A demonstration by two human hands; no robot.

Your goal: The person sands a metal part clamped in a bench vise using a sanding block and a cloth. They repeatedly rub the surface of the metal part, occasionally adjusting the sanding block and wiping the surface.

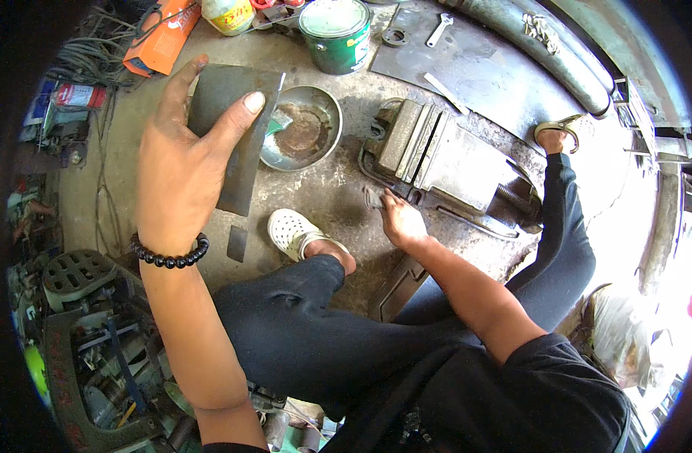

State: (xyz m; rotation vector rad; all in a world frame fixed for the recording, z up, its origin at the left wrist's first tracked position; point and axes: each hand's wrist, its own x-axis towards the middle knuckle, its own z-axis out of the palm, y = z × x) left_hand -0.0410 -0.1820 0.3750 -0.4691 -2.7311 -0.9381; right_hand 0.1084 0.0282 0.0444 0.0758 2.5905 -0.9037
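My left hand [181, 162] is raised at the left, its thumb and fingers closed round a dark sheet metal piece [240, 162] that looks folded along its length. My right hand [403, 220] is low beside the near edge of a heavy grey machine vise [467, 166]. Its fingers are pinched at a small greyish thing [374, 198], too blurred to name. Between the held metal and the vise, a shallow metal pan [335, 124] sits on the floor with a green-handled brush [279, 122] in it. Below the sheet metal lies a small dark rectangular plate [237, 244].
A green paint can [335, 45], a bottle [229, 15] and an orange box [159, 38] stand at the back. A wrench [439, 30] and a ring [395, 36] lie on a steel sheet [497, 68], near large cylinders [550, 53]. Metal scrap and a stool [78, 275] crowd the left.
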